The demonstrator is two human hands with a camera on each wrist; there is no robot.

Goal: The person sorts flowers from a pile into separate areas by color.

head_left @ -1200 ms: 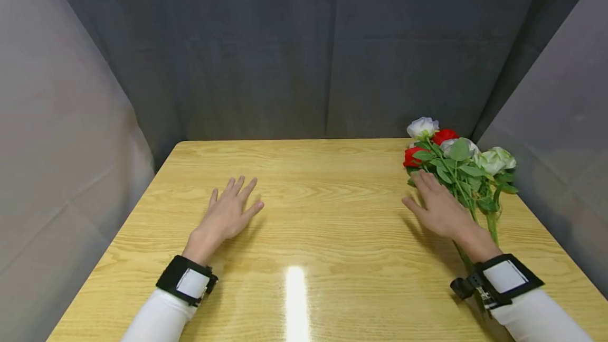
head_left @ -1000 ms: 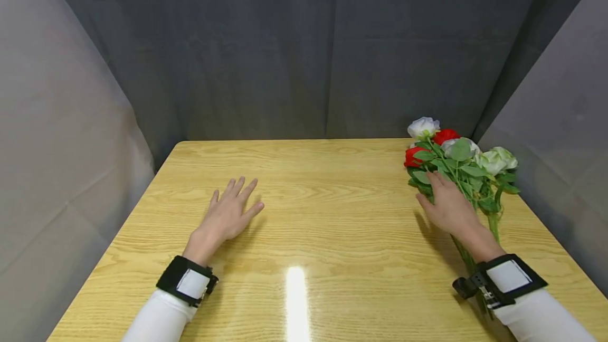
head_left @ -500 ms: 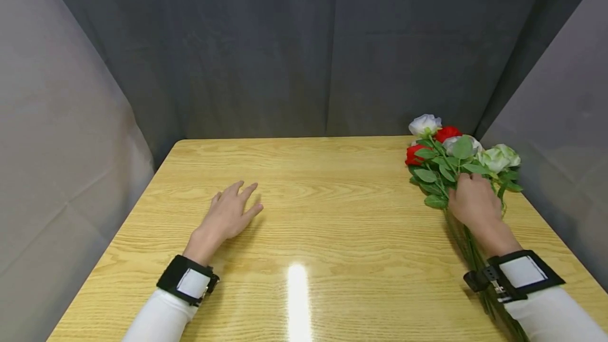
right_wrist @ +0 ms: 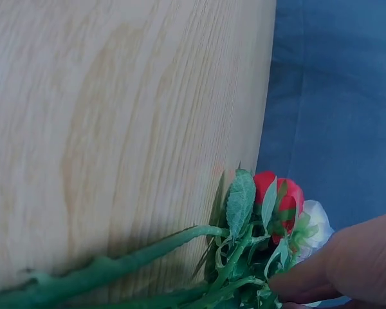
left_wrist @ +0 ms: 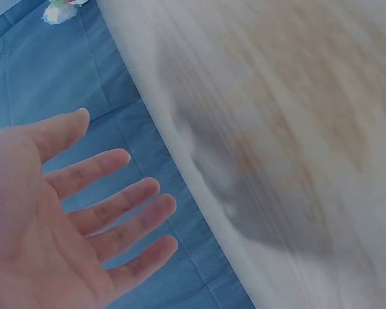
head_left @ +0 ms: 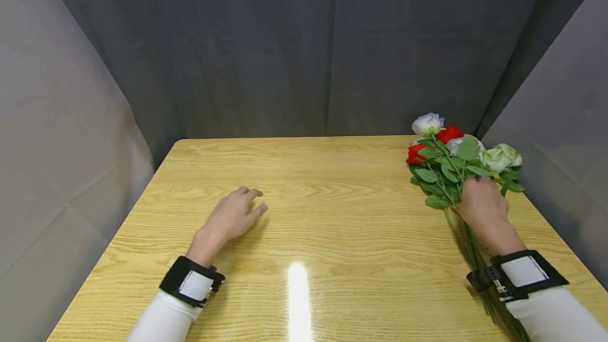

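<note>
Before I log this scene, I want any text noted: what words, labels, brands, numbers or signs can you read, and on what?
None can be read.
The left wristband and right wristband show no legible marks.
No text shows on the flowers or table.
Any print on the right wrist camera would be too small to read.

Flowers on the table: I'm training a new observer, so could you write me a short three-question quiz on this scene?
1. Multiple choice: which hand is at the flowers?
A. left
B. right
C. both
2. True or false: the left hand is holding a flower.
3. Count: how many red blooms can you see in the head view?

Key:
1. B, the right hand.
2. False: the left hand holds nothing.
3. Two.
</note>
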